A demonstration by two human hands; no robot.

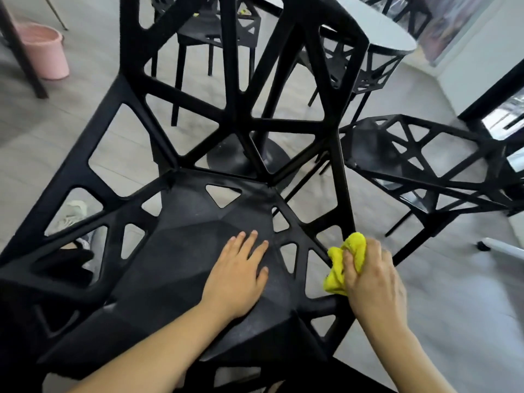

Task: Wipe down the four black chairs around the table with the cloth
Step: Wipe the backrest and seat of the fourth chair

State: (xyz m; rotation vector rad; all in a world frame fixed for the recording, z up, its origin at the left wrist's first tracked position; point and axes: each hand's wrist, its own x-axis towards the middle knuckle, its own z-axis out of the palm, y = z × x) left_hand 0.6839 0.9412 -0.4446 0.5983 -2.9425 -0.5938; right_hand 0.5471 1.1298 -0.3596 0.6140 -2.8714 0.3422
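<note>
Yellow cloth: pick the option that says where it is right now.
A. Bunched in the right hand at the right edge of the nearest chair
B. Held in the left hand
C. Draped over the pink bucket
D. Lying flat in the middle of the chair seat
A: the yellow cloth is bunched in the right hand against the right edge of the nearest chair, while the left hand lies flat on the seat, holding nothing.
</note>
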